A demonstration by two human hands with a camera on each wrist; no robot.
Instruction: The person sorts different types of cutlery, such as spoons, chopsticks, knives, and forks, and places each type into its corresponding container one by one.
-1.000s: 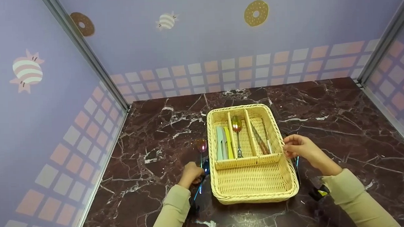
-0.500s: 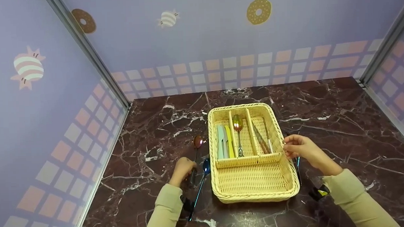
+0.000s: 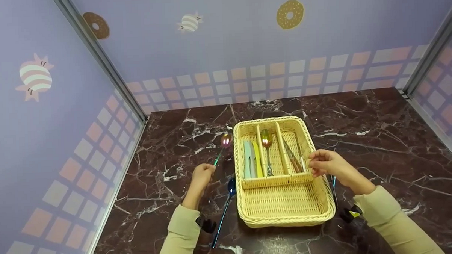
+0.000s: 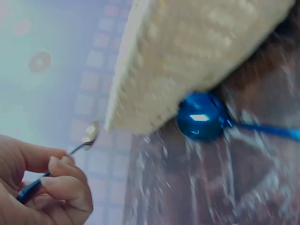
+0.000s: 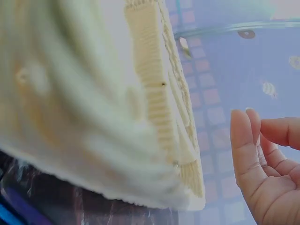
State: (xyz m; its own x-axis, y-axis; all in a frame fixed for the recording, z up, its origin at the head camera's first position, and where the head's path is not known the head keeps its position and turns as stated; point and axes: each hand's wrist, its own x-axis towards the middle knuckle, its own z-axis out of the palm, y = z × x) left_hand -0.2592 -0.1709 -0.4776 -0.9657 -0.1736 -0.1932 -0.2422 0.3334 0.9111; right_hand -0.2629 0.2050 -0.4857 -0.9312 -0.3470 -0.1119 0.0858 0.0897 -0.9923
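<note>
My left hand [image 3: 202, 176] pinches the handle of a shiny, rainbow-tinted spoon [image 3: 226, 140], raised left of the basket with its bowl pointing away. In the left wrist view, fingers and thumb wrap the spoon's [image 4: 91, 133] dark handle. A pale-yellow wicker cutlery basket [image 3: 285, 219] stands in the middle. Over its right rim hovers my right hand [image 3: 330, 166], fingers loosely bent, nothing in them. A blue spoon [image 3: 232, 187] lies on the table left of the basket. Inside, the middle compartment holds a gold-bowled spoon [image 3: 266, 138].
Mint, grey and yellow knives [image 3: 256, 159] fill the left compartment; slim utensils [image 3: 292, 154] lean in the right one. A blue handle [image 3: 334, 187] shows beside the basket's right wall. Patterned walls enclose the dark marbled table [image 3: 166, 144].
My left hand moved off the blue spoon's side, picked up the rainbow-tinted spoon and raised it forward. My right hand shifted slightly left, over the basket's rim.
</note>
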